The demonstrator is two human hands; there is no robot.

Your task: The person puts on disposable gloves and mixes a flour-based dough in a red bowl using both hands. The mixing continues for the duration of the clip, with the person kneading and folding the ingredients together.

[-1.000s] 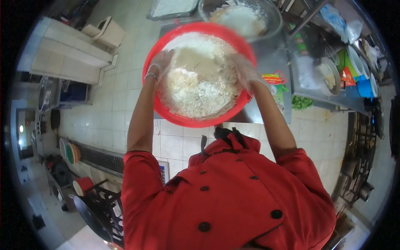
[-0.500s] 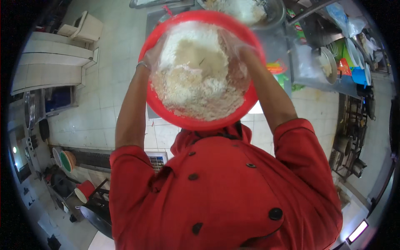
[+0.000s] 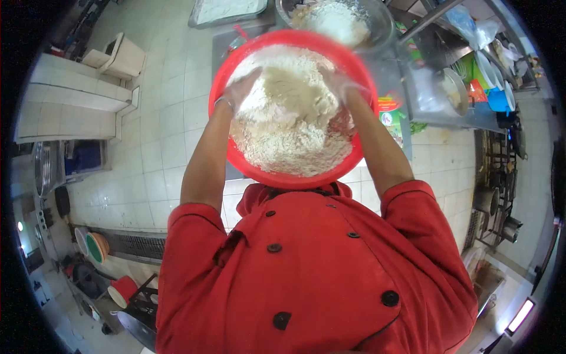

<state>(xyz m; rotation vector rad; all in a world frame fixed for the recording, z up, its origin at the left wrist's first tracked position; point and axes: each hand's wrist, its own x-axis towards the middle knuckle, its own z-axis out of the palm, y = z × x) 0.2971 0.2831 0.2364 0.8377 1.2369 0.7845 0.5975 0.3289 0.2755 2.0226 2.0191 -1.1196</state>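
A large red plastic bowl [image 3: 289, 180] is in front of my chest, its wide rim facing up. White flour [image 3: 298, 138] fills it, with a tan powdery patch [image 3: 292, 88] at the middle. My left hand [image 3: 242, 89] is inside the left of the bowl, against the flour. On the opposite side my right hand [image 3: 341, 85] reaches into the flour too. Both hands look covered in a thin clear film, perhaps gloves. Motion blur and flour hide their fingers.
A steel basin [image 3: 386, 26] with more white flour stands behind the bowl. Left of it lies a metal tray [image 3: 197, 22] of white powder. A green and red packet [image 3: 390, 118] sits at right, near a round pan [image 3: 461, 94] and a blue container [image 3: 501, 101].
Both hands have moved inward from the bowl's sides, over the flour. The bowl appears slightly lower in the picture, and the tan patch has shifted.
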